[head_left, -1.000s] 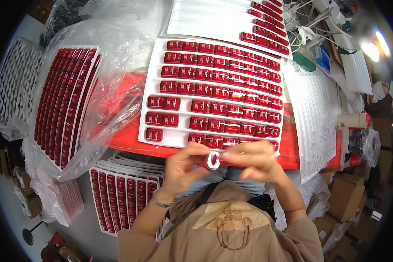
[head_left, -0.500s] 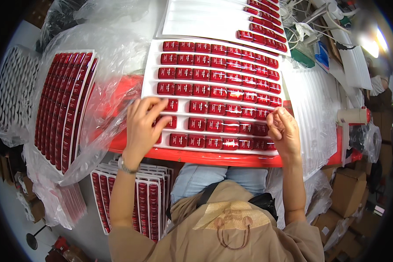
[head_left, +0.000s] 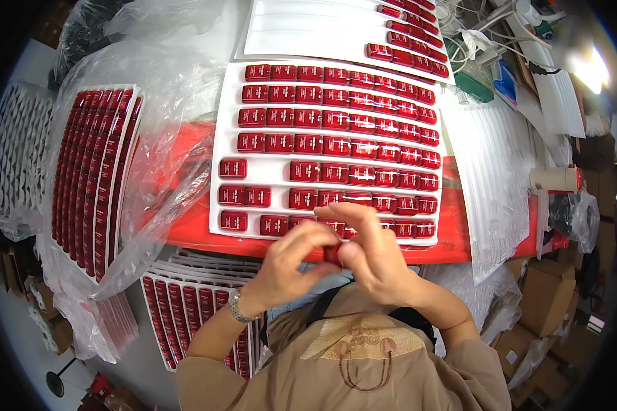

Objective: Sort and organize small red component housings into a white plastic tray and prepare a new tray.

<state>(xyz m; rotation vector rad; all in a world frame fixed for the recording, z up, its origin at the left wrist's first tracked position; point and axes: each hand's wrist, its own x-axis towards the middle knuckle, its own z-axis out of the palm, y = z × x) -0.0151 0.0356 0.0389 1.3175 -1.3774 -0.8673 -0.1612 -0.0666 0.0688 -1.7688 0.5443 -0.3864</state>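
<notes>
Red table, white sheet, both hands pinching small glossy red label

Viewpoint: one head-worn fisheye camera, above the white sheet of red labels.
Facing: steeply down and forward; the far edge of the sheet lies toward the frame top, the person's own chest at the bottom.
Nearness: close; the sheet fills the centre.
Distortion: straight edges around the sheet bow toward the dark rim.
Shared view: none, a single picture.
</notes>
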